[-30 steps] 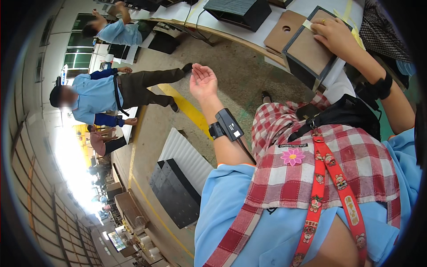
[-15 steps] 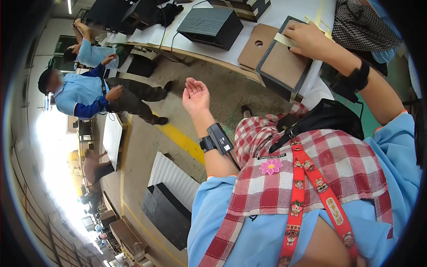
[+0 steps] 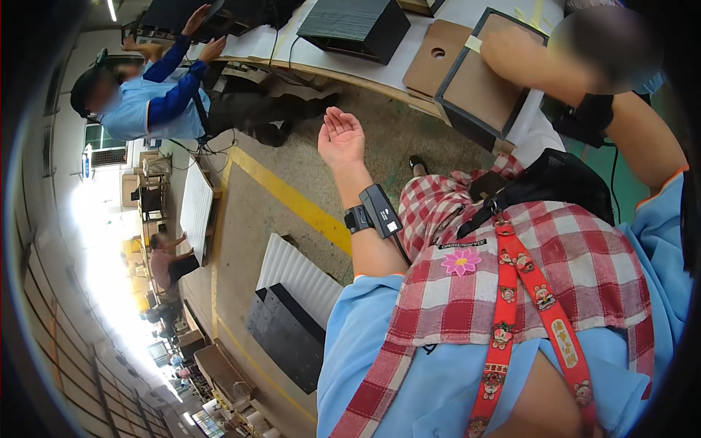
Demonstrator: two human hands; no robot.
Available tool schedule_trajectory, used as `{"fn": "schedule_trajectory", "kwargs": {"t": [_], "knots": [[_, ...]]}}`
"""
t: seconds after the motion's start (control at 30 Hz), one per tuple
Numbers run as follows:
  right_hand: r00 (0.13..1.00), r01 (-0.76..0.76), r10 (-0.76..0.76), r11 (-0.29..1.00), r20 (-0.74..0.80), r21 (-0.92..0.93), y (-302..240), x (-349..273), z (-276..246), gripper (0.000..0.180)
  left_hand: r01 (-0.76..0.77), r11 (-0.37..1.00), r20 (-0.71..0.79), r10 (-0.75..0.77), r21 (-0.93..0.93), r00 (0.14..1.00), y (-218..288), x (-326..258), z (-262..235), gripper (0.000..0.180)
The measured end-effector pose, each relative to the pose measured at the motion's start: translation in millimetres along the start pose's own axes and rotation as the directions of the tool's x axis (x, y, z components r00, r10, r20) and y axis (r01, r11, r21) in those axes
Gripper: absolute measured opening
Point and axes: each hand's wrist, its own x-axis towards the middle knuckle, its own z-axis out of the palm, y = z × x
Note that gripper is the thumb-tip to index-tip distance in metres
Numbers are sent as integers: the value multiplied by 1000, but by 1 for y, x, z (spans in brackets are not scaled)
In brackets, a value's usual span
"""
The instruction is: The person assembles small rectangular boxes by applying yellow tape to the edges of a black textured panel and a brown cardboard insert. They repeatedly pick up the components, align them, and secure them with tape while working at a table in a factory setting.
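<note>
Could, by pressing unevenly, wrinkle the pale tape strip [image 3: 474,44] just beside the right grip [image 3: 515,57], too blurred to tell how closed or whether holding, or shift the black-edged box [image 3: 479,90] beneath it, with the left grip [image 3: 342,139] loosely open, empty and well apart.

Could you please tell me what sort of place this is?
It looks like a factory or workshop, though I cannot be certain: a long worktable holds a brown-faced box and a dark cabinet, and a yellow stripe marks the floor.
</note>
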Motion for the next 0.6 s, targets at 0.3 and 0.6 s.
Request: {"fn": "schedule_trajectory", "kwargs": {"t": [0.3, 0.6], "knots": [[930, 4, -153, 913, 333, 408, 28, 15, -25, 19, 11, 1000, -9, -11, 0, 1000, -5, 0, 0, 20], [943, 39, -234, 785, 237, 618, 43, 12, -10, 19, 10, 998, -18, -11, -57, 1000, -1, 1, -1, 20]]}}
